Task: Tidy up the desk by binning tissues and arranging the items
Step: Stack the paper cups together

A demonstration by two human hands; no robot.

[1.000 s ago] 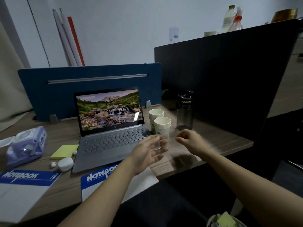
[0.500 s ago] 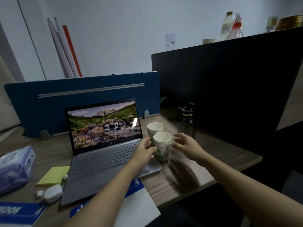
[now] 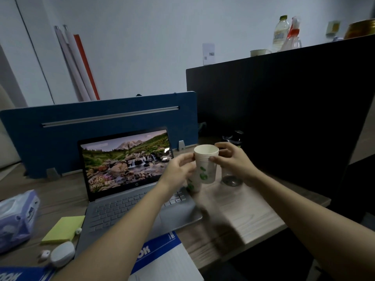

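Paper cup stack [image 3: 206, 165] pinched below rim by right hand [image 3: 233, 159] and left hand [image 3: 178, 171] — best lowered squarely onto second stack [image 3: 192, 184], grip kept light.

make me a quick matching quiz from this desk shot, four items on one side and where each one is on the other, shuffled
Items:
1. paper cups
2. sticky notes
3. tissue pack
4. water bottle

Places:
A. far left edge of the desk
B. behind the right hand, by the dark partition
C. held up between both hands
D. flat on the desk, left of the laptop keyboard

Pairs: 1-C, 2-D, 3-A, 4-B
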